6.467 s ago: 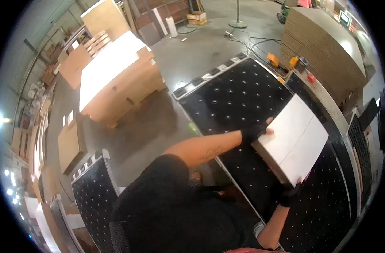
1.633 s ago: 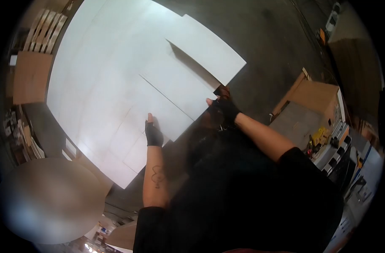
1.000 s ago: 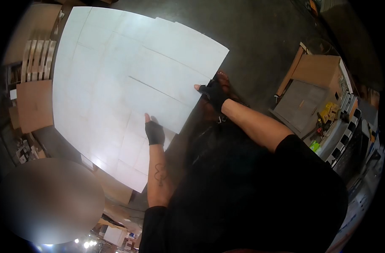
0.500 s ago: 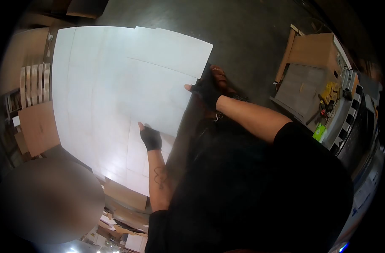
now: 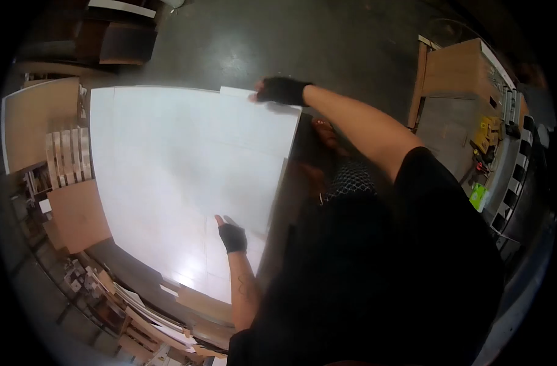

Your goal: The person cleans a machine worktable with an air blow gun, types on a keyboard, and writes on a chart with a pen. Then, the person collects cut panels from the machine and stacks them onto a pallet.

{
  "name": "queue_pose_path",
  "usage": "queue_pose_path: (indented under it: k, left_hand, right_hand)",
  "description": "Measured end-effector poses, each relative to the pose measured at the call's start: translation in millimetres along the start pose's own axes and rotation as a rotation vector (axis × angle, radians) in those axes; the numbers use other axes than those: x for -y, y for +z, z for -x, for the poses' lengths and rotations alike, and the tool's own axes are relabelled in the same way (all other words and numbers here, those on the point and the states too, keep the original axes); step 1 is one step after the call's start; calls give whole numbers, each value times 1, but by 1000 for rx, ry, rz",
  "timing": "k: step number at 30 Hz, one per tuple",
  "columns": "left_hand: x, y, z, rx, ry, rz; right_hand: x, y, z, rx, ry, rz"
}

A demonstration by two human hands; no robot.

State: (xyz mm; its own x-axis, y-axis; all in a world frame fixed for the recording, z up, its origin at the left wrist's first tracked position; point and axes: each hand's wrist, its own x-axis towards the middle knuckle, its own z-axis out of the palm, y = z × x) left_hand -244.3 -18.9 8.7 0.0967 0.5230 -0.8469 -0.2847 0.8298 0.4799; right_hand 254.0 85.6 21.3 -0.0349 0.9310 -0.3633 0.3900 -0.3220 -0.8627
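Note:
Large white panels lie nearly flush on a broad white surface (image 5: 168,152), with thin seams between them. My left hand (image 5: 232,238), in a black fingerless glove, rests on this surface near its right edge, one digit stretched out. At the far right corner is my right hand (image 5: 283,91), gloved the same way. Its bare fingertips are apart and touch or hover just over the top edge, beside a narrow white strip (image 5: 232,92) that juts out. Neither hand has anything gripped in view.
Slatted wood (image 5: 69,157) and brown boards (image 5: 78,215) stand left of the white surface. On the right are a cardboard box (image 5: 452,68), a grey panel (image 5: 446,125), yellow tools (image 5: 487,134) and a bright green item (image 5: 478,196). Grey concrete floor (image 5: 327,43) lies beyond.
The view has turned and the white surface sits lower. The raised panel and open gap seen earlier now lie nearly flush. My right hand has moved from the near edge to the far corner.

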Motion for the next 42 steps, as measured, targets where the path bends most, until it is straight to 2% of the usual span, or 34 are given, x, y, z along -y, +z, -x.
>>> queue_pose_path:
  k: [1,2,3,11,16,20,22,28,29,31,35,39,42]
  left_hand:
    - [0,0,2,-32,-19,9]
    - [0,15,9,-113,-28,37]
    - [0,23,11,-168,-25,51]
    - [-1,65,23,-388,8,63]
    - [-2,70,24,-343,14,45]
    - [4,31,12,-367,21,33]
    - [-2,59,20,-361,26,15]
    - [6,11,-4,-338,76,-7]
    - [7,14,-2,-334,66,-20]
    - [-3,66,23,-322,70,-90]
    - [2,26,3,-317,116,-60]
    - [11,40,11,-211,64,-70]
    - [28,-8,-7,-214,151,-98]
  right_hand:
    - [22,-8,1,202,91,-47]
    - [13,7,-13,179,93,92]
    - [22,3,-12,310,146,106]
    - [33,-11,-6,402,177,142]
    - [28,-11,-10,392,139,151]
    - [26,-4,-9,348,155,118]
    - [24,0,-13,335,163,130]
    - [20,5,-18,317,119,187]
    - [22,3,-23,377,140,189]
    - [29,-5,-16,438,161,128]
    - [7,-4,-29,393,123,72]
    - [20,-26,7,310,127,176]
    - [20,-20,27,435,208,184]
